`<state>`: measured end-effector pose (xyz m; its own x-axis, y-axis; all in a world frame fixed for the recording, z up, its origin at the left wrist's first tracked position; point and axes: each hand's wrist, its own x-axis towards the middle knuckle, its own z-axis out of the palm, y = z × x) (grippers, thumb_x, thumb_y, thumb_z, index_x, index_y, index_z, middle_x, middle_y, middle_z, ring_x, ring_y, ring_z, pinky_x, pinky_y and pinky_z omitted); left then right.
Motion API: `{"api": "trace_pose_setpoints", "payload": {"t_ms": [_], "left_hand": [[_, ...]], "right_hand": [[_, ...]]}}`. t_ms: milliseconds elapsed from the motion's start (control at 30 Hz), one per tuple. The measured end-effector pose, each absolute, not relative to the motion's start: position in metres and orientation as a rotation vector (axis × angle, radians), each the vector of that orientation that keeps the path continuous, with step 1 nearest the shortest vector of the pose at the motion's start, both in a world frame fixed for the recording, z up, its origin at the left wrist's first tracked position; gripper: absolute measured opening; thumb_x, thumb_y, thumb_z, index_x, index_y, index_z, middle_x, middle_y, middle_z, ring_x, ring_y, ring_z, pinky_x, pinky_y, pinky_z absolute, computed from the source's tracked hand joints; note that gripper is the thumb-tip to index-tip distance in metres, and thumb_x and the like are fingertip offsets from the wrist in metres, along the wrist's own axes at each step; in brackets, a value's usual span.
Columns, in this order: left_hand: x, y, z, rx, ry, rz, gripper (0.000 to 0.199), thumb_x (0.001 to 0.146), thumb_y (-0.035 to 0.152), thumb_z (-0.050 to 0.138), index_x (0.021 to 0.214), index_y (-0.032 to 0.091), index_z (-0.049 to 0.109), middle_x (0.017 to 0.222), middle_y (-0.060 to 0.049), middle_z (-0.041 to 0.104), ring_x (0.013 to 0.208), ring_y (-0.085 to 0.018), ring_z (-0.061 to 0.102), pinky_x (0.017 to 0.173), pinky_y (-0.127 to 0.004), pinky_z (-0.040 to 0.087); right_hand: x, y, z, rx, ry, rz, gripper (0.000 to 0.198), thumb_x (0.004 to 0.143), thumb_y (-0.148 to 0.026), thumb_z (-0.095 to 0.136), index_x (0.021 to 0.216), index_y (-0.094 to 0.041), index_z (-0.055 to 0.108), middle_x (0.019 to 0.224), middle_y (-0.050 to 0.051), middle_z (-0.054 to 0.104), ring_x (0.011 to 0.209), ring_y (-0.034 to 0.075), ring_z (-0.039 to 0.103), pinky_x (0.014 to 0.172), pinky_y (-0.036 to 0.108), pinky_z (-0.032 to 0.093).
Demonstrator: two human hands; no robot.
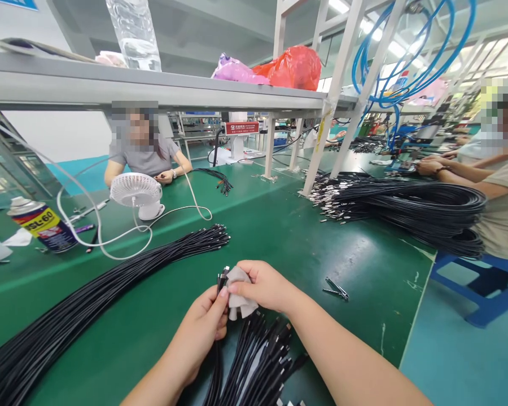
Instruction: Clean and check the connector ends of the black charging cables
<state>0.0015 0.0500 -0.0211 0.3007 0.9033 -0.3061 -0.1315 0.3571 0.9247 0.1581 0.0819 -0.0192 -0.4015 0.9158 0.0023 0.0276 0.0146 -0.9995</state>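
My left hand (pixel 209 314) is closed round a few black cables (pixel 220 280), their metal plug ends sticking up above the fingers. Pinched in my right hand (pixel 262 285) is a whitish cloth (pixel 241 303), pressed against those cable ends. The two hands meet over the green table. Just below them lies a loose bunch of black cables (pixel 258 355) with metal plugs pointing up and outward. To the left, a long thick bundle of black cables (pixel 122 282) stretches across the table, its plug ends toward the middle.
A nail clipper (pixel 337 288) lies right of my hands on the green table (pixel 364 316). At left stand a spray can (pixel 44 225) and a white fan (pixel 138 192) with its cord. A big cable coil (pixel 406 206) rests at right. Two people sit nearby, beneath and beside a shelf (pixel 173 90).
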Motion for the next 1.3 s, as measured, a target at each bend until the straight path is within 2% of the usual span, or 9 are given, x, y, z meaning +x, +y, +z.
{"api": "trace_pose_setpoints", "payload": {"t_ms": [100,300,433,633,800,900,1000,1133,1300], "left_hand": [[0.001,0.049,-0.02,0.951,1.021,0.84,0.054,0.061,0.066,0.072,0.077,0.017,0.055,0.057,0.011,0.031,0.047,-0.003,0.019,0.04,-0.016,0.017],[0.001,0.049,-0.022,0.95,1.028,0.811,0.055,0.06,0.068,0.072,0.071,0.017,0.051,0.055,0.011,0.031,0.046,-0.003,0.017,0.04,-0.016,0.016],[0.001,0.049,-0.024,0.944,1.024,0.819,0.055,0.06,0.068,0.071,0.071,0.017,0.053,0.053,0.011,0.03,0.046,-0.003,0.016,0.04,-0.017,0.016],[0.001,0.049,-0.022,0.876,1.005,0.852,0.053,0.058,0.063,0.077,0.069,0.016,0.054,0.054,0.01,0.035,0.046,-0.003,0.02,0.04,-0.016,0.016],[0.001,0.044,-0.014,0.798,0.923,0.857,0.049,0.06,0.057,0.079,0.063,0.014,0.055,0.056,0.008,0.041,0.045,-0.002,0.024,0.04,-0.016,0.019],[0.003,0.042,-0.012,0.812,0.912,0.869,0.048,0.061,0.056,0.079,0.062,0.014,0.056,0.059,0.006,0.047,0.045,-0.003,0.029,0.04,-0.017,0.023],[0.003,0.043,-0.015,0.854,0.912,0.862,0.045,0.063,0.057,0.077,0.064,0.015,0.059,0.058,0.005,0.048,0.046,-0.005,0.033,0.042,-0.019,0.028],[0.001,0.044,-0.019,0.927,0.933,0.826,0.04,0.071,0.055,0.072,0.069,0.016,0.064,0.054,0.004,0.05,0.049,-0.008,0.041,0.05,-0.022,0.036],[-0.002,0.044,-0.018,0.941,0.952,0.811,0.038,0.074,0.053,0.069,0.071,0.015,0.066,0.057,0.002,0.053,0.052,-0.01,0.044,0.054,-0.024,0.038]], "right_hand": [[0.16,0.082,-0.019,-0.932,-1.58,1.515,0.026,0.069,-0.032,0.072,0.076,-0.017,0.053,0.067,-0.004,0.05,0.057,0.009,0.044,0.054,0.022,0.038],[0.159,0.085,-0.018,-1.084,-1.648,1.353,0.015,0.08,-0.023,0.057,0.067,-0.016,0.052,0.058,-0.005,0.047,0.052,0.008,0.04,0.047,0.018,0.031],[0.155,0.084,-0.017,-1.141,-1.566,1.351,0.012,0.079,-0.02,0.057,0.069,-0.016,0.052,0.059,-0.004,0.051,0.05,0.008,0.045,0.046,0.017,0.034],[0.149,0.082,-0.019,-1.154,-1.462,1.374,0.018,0.08,-0.029,0.06,0.069,-0.018,0.05,0.051,-0.006,0.049,0.042,0.007,0.043,0.039,0.017,0.031],[0.151,0.083,-0.019,-1.011,-1.324,1.549,0.032,0.069,-0.043,0.071,0.073,-0.018,0.051,0.053,-0.006,0.053,0.041,0.007,0.045,0.037,0.017,0.033],[0.152,0.083,-0.02,-1.034,-1.364,1.513,0.028,0.075,-0.042,0.064,0.073,-0.019,0.049,0.051,-0.006,0.051,0.04,0.008,0.045,0.037,0.018,0.033],[0.151,0.081,-0.02,-1.134,-1.491,1.301,0.018,0.083,-0.033,0.053,0.072,-0.02,0.048,0.052,-0.005,0.05,0.043,0.009,0.045,0.041,0.019,0.034],[0.149,0.078,-0.018,-1.188,-1.729,0.81,0.023,0.084,-0.021,0.047,0.063,-0.021,0.038,0.058,-0.004,0.048,0.053,0.01,0.045,0.053,0.021,0.034],[0.148,0.077,-0.024,-1.207,-1.968,0.383,0.018,0.084,-0.012,0.039,0.07,-0.022,0.033,0.066,-0.001,0.049,0.059,0.013,0.043,0.057,0.025,0.032]]}}
